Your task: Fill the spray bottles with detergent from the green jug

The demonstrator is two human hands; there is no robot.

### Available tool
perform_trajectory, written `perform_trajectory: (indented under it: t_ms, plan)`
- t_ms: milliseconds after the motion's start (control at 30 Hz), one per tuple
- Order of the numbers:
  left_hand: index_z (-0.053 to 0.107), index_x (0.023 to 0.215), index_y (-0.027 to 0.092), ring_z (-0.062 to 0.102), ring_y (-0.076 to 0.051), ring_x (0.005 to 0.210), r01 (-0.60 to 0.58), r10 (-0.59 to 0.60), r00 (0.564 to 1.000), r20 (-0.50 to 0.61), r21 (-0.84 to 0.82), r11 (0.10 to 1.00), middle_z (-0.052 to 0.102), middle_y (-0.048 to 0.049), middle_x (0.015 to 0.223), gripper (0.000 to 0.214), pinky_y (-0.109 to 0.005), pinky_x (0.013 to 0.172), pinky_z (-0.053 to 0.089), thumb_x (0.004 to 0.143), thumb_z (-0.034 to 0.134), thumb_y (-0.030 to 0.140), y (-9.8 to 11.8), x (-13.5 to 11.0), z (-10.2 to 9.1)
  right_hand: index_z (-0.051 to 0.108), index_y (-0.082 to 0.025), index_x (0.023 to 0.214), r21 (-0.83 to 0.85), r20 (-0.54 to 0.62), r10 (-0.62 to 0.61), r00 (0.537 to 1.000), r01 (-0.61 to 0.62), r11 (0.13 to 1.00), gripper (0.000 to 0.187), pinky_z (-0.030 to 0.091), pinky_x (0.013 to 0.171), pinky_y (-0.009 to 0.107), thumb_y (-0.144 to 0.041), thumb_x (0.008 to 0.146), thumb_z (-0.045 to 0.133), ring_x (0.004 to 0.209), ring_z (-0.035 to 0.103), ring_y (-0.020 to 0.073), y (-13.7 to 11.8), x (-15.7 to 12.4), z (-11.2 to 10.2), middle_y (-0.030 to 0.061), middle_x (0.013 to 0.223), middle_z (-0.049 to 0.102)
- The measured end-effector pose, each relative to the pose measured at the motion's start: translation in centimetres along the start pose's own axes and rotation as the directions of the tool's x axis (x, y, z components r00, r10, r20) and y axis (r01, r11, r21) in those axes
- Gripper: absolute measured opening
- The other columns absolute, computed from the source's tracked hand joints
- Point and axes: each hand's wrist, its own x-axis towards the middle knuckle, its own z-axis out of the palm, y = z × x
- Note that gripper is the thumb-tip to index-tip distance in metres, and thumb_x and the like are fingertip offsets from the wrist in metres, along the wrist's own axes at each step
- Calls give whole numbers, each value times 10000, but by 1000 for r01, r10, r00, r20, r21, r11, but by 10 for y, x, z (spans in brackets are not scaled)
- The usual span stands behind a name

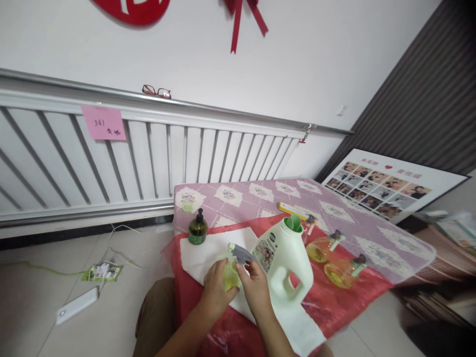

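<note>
A clear spray bottle (231,277) with yellow-green liquid is between my hands, over a white cloth (193,253). My left hand (214,285) wraps round its body. My right hand (256,283) has its fingers closed at the neck, just under the grey trigger head (241,253), whose pale nozzle points left. Right of my hands stands a big pale green detergent jug (297,263), uncapped, with a green piece in its mouth. More spray bottles, one with yellow liquid (340,273) and another (318,249), are to its right. A dark green pump bottle (197,230) stands at the left.
Under these things lies red plastic sheeting (357,297) on a table with a purple patterned cover (260,198). A yellow-and-white box (293,210) and a pale green cap (187,206) lie toward the back. Behind runs a white radiator (159,158); a power strip (77,305) is on the floor.
</note>
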Motion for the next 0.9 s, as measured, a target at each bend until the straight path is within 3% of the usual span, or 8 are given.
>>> perform_trajectory:
  t_ms: [167, 433, 700, 900]
  plan:
    - [511, 1172, 226, 547, -285, 1134, -3, 2, 1000, 18, 14, 1000, 610, -88, 1180, 572, -460, 979, 440, 619, 649, 179, 3, 0, -4, 644, -217, 747, 5, 19, 84, 996, -84, 996, 206, 504, 678, 326, -422, 772, 642, 732, 613, 210, 10, -4, 2, 14, 718, 672]
    - [539, 1146, 204, 514, -330, 1173, 41, -43, 998, 49, 37, 998, 603, -115, 1182, 534, -496, 1003, 403, 629, 672, 219, 1, -1, -4, 663, -239, 797, 28, 161, 55, 985, -60, 998, 131, 498, 795, 341, -367, 780, 645, 821, 622, 220, 1, 0, -6, 20, 805, 680]
    - [517, 1164, 234, 524, -279, 1132, 54, -57, 997, 59, 48, 997, 595, -82, 1181, 532, -450, 983, 416, 650, 656, 223, 2, -2, -4, 664, -254, 992, 30, 173, 79, 982, -86, 996, 228, 434, 930, 395, -325, 778, 635, 939, 609, 233, 5, 2, -2, 36, 991, 703]
    - [533, 1169, 213, 520, -303, 1162, 59, -62, 996, 63, 56, 997, 598, -96, 1206, 557, -483, 1007, 409, 627, 658, 222, 0, -1, -4, 645, -230, 895, 34, 207, 119, 971, -128, 991, 190, 487, 792, 372, -391, 797, 618, 837, 607, 234, 11, 0, -3, 41, 855, 692]
